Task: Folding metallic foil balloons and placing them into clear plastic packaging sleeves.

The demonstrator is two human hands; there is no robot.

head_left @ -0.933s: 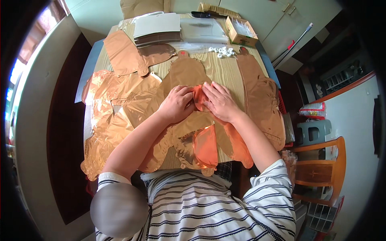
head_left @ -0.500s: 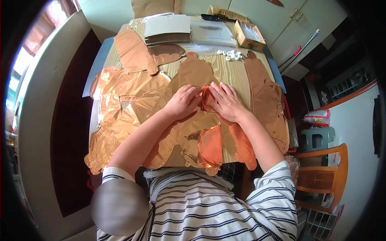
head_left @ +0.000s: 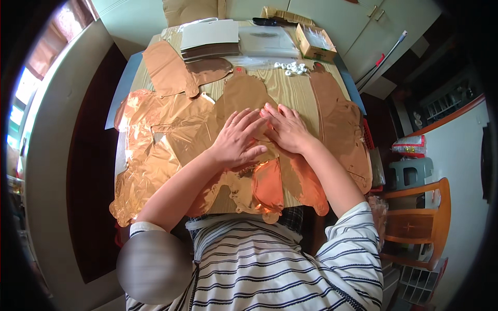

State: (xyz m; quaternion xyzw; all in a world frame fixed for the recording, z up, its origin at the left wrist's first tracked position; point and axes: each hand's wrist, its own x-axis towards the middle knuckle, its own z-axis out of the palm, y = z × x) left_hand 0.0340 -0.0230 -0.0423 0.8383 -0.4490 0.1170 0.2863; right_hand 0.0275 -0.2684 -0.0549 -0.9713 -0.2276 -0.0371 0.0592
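We press both spread hands, left [head_left: 236, 139] and right [head_left: 287, 128], flat on one foil balloon [head_left: 244, 98]; many more cover the counter [head_left: 290, 93], still unflattened

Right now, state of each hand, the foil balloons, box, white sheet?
left hand: open, flat on the foil balloons
right hand: open, flat on them
foil balloons: deflated, spread flat over the table
box: open
white sheet: flat on a stack

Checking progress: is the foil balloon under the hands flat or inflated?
Flat: the foil balloon lies creased on the table, both palms pressing it.
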